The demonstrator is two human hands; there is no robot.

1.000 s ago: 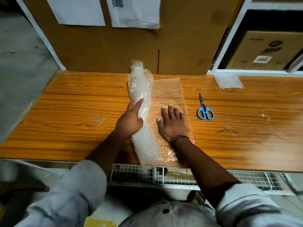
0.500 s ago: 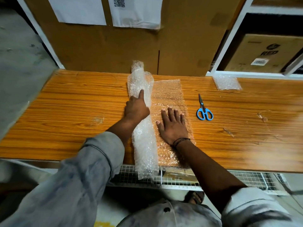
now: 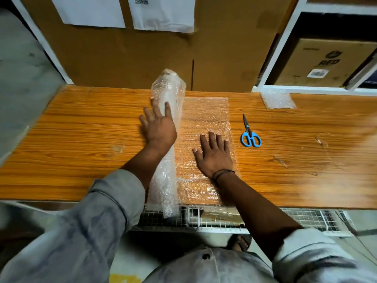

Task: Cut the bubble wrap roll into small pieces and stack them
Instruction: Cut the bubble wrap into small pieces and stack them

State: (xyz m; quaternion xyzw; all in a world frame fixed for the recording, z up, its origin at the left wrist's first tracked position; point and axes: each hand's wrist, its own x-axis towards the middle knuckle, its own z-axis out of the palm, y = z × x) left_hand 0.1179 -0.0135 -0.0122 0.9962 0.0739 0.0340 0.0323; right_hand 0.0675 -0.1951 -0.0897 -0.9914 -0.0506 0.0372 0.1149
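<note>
Head view: left hand (image 3: 158, 127), fingers now straight, has slid up the bubble wrap roll (image 3: 170, 92); right hand (image 3: 214, 155), flat, still pins the unrolled sheet (image 3: 206, 115), seemingly ready for cutting.

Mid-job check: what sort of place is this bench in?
Probably a packing or storage room: a labelled cardboard carton sits in white shelving, printed sheets hang on a cardboard panel, and a bubble wrap roll and scissors lie on the wooden worktable.

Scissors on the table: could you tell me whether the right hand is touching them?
Apart. The head view shows bare table between the right hand and the scissors.
</note>
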